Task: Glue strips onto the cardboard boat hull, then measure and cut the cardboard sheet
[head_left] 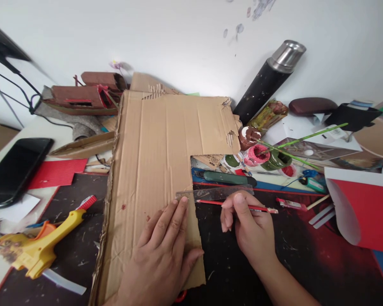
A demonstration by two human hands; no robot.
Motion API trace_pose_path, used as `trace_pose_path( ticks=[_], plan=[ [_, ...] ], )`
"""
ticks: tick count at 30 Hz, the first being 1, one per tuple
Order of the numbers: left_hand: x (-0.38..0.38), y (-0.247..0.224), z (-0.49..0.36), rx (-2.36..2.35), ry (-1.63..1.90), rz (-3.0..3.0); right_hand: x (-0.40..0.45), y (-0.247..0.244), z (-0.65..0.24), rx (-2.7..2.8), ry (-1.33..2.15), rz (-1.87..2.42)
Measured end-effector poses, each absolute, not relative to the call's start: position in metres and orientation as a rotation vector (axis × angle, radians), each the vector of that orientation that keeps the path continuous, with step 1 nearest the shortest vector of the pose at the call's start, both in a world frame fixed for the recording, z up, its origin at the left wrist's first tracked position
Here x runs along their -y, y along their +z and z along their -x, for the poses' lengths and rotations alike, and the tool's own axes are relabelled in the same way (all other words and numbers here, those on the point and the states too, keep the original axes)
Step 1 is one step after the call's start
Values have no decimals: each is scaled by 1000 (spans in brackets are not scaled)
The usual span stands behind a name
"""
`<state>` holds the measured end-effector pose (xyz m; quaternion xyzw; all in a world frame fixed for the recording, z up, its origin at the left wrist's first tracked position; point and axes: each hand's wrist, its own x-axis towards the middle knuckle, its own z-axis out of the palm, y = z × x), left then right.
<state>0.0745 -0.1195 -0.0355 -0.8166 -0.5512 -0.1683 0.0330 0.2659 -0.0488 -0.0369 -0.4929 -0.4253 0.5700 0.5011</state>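
A large piece of brown cardboard (156, 140) with a notch cut from its right side lies over the dark mat. My left hand (164, 246) rests flat on its lower part, fingers stretched out, the fingertips at the left end of a clear ruler (217, 193). That ruler reaches from the cardboard's edge out over the mat to the right. My right hand (247, 221), beside the cardboard, holds a red pencil (209, 202) between thumb and fingers, its tip pointing left near the cardboard's edge. A green cutter knife (225, 177) lies just beyond the ruler.
Left: a yellow glue gun (51, 242), a black phone (17, 170) and a brown cardboard model (83, 97). Back right: a black flask (268, 80), open paint jars (257, 155) and green sticks (309, 137). Red paper (364, 212) lies at the right.
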Motion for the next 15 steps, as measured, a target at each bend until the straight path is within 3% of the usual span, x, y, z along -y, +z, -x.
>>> trace_pose_path(
  ticks=[15],
  plan=[
    [119,-37,-77,1695,-543,2477,41,-37,-234,1024,1442,1145]
  ],
)
